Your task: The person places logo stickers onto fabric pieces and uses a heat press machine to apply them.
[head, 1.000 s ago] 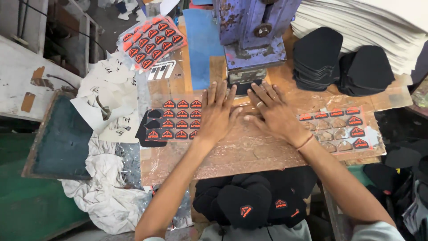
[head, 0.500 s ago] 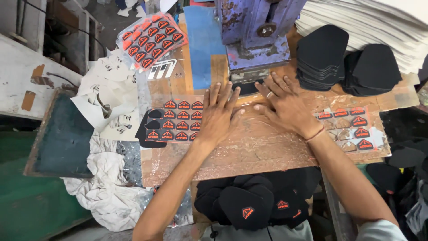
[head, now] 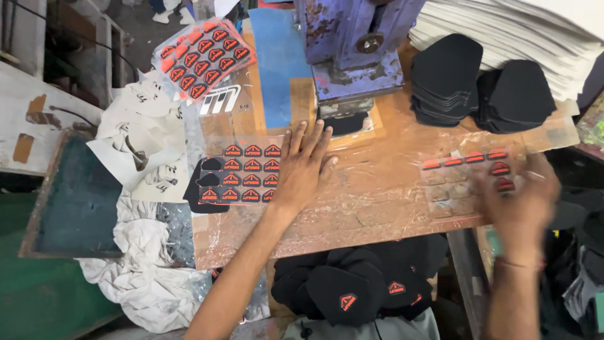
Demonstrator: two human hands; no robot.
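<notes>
My left hand [head: 302, 169] lies flat on the plastic-covered wooden table [head: 377, 201], fingers spread, holding nothing. Its fingertips point toward the blue press machine [head: 355, 53], where a black piece [head: 347, 123] sits under the head. Just left of this hand is a clear sheet of red-and-black badges [head: 242, 173]. My right hand [head: 519, 201] is blurred and hovers over the near right corner of a second badge sheet [head: 465, 173] at the table's right edge. Its grip is unclear.
Two stacks of black fabric panels [head: 448, 82] [head: 513, 94] and a pile of white sheets [head: 522, 31] stand at the back right. A third badge sheet [head: 201, 56] lies back left. Black cap fronts [head: 352, 293] sit below the table edge, with white cloth [head: 141, 271] at left.
My right hand has swung from the middle by the press over to the right badge sheet. My left hand has stayed flat in place.
</notes>
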